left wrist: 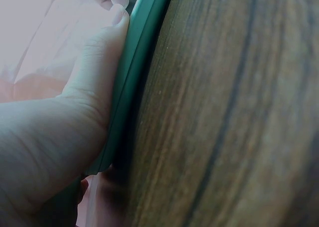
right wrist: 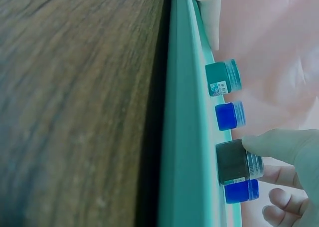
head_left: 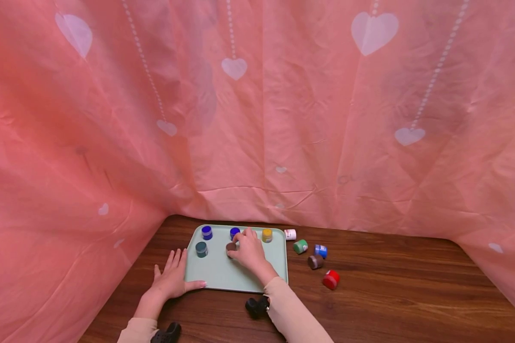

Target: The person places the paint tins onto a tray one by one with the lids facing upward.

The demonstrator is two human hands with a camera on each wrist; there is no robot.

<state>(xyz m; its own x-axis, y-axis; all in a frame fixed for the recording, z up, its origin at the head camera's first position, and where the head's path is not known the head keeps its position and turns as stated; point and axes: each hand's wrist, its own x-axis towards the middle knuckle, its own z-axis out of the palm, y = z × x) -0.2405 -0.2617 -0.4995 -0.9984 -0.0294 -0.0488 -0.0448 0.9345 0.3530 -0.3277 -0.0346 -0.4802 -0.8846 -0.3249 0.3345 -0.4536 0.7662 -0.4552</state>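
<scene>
My right hand (head_left: 250, 251) pinches a brown paint jar (right wrist: 232, 162) between thumb and forefinger; the jar stands upright on the pale green tray (head_left: 236, 278). My left hand (head_left: 173, 278) lies at the tray's front left corner, fingers straight along the left side and thumb on the front rim. On the tray stand a dark green jar (head_left: 201, 249) at left, a blue jar (head_left: 207, 232) at the back left, another blue jar (head_left: 234, 232) behind the brown one, and a yellow jar (head_left: 267, 235) at the back right.
Right of the tray, on the dark wooden table (head_left: 390, 286), lie a white jar (head_left: 290, 234), a green jar (head_left: 300, 246), a blue jar (head_left: 320, 251), a second brown jar (head_left: 315, 261) and a red jar (head_left: 331, 279). A pink curtain (head_left: 292, 143) hangs behind the table.
</scene>
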